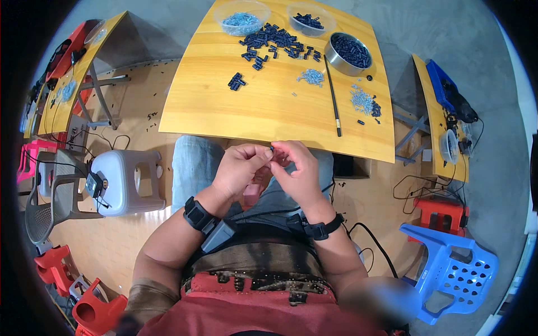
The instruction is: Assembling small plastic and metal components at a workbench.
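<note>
My left hand and my right hand meet just off the near edge of the yellow wooden table, above my lap. Both are closed in a pinch around a small dark part; only its tip shows between the fingertips. On the table in front lies a little group of black plastic pieces. Farther back spreads a heap of similar black pieces. Small piles of silvery bits and more silvery bits beside tiny black parts lie to the right.
A clear tub of silvery parts, a clear tub of black parts and a metal bowl stand along the back. A thin black stick lies lengthwise. Stools, a grey one and a blue one, flank me.
</note>
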Available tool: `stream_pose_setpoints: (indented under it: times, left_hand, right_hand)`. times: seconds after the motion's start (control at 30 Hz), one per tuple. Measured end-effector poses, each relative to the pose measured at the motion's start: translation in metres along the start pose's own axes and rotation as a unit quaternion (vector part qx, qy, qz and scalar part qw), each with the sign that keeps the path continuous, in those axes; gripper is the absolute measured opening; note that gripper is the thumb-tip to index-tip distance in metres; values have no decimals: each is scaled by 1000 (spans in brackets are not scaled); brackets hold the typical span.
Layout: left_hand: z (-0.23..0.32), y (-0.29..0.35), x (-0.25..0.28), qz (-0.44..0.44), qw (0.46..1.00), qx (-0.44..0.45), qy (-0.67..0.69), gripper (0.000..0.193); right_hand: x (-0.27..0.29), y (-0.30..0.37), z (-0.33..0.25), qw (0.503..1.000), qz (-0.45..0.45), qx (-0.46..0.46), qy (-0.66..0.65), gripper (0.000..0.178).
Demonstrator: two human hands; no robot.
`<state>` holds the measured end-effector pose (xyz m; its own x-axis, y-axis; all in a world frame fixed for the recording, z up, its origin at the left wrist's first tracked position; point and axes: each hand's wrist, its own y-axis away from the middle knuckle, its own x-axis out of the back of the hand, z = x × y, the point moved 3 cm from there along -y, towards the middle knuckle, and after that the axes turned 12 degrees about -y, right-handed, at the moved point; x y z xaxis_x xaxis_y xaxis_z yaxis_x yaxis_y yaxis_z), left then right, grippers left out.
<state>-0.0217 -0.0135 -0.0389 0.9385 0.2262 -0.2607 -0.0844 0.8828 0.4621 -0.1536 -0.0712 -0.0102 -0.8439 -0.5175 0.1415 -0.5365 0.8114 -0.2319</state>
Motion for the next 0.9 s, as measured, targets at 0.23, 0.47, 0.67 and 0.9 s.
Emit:
stream_pose_setpoints:
  times: [0.23,0.47,0.67,0.9]
  left_hand:
    - [5,3,-2,-10,999,-37,-35,16]
    - [6,5,-5,44,990,-74,-114,15]
    - [13,9,-8,20,983,-87,-161,16]
    - [10,7,-8,-13,979,-98,-179,16]
  right_hand:
    - [1,1,-4,996,-6,60,70,33]
    - [7,4,6,995,-28,-22,-97,26]
    - [12,4,13,987,19,-69,-144,16]
    - [15,0,9,996,29,-39,-78,7]
